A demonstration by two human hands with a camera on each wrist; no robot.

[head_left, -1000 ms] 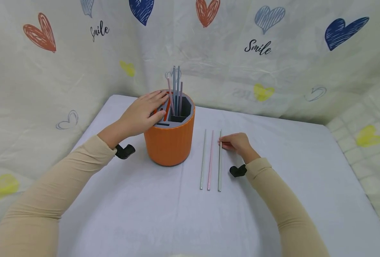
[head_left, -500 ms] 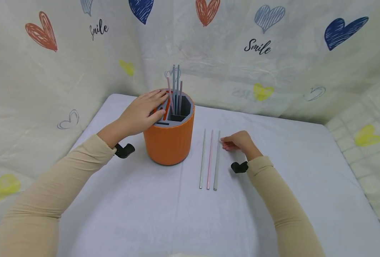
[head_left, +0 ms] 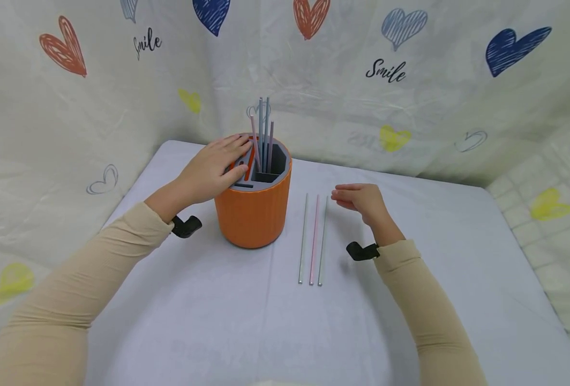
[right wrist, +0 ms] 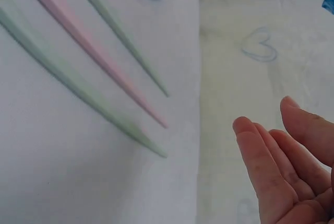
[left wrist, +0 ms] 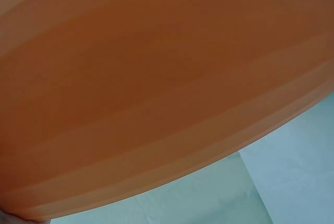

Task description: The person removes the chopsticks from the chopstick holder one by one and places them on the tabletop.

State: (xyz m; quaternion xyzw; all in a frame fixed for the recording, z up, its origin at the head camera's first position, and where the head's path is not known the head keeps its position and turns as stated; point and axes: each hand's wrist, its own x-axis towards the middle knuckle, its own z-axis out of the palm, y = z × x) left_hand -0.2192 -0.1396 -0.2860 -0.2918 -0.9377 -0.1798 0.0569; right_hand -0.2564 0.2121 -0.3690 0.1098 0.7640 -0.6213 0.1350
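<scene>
My left hand [head_left: 208,169] rests on the left of the top of a round orange utensil holder [head_left: 251,220], its fingers spread over the grey slotted insert. Several grey-blue and pink chopsticks [head_left: 261,131] stand in the holder's open compartment. To its right, side by side on the table, lie a green chopstick [head_left: 303,238], a pink chopstick [head_left: 315,238] and another green chopstick [head_left: 323,238]. My right hand [head_left: 359,201] hovers just right of their far ends, holding nothing; in the right wrist view its thumb and fingers [right wrist: 261,166] are apart. Orange wall fills most of the left wrist view.
A white cloth covers the table [head_left: 208,321]. Behind and at both sides hangs a pale curtain [head_left: 314,118] printed with hearts and words. Each wrist wears a black camera mount, one [head_left: 187,227] on the left and one [head_left: 362,251] on the right.
The right-hand green chopstick has shifted left, closer to the pink one. My right hand has let go of it and risen slightly away. My left hand stays on the holder.
</scene>
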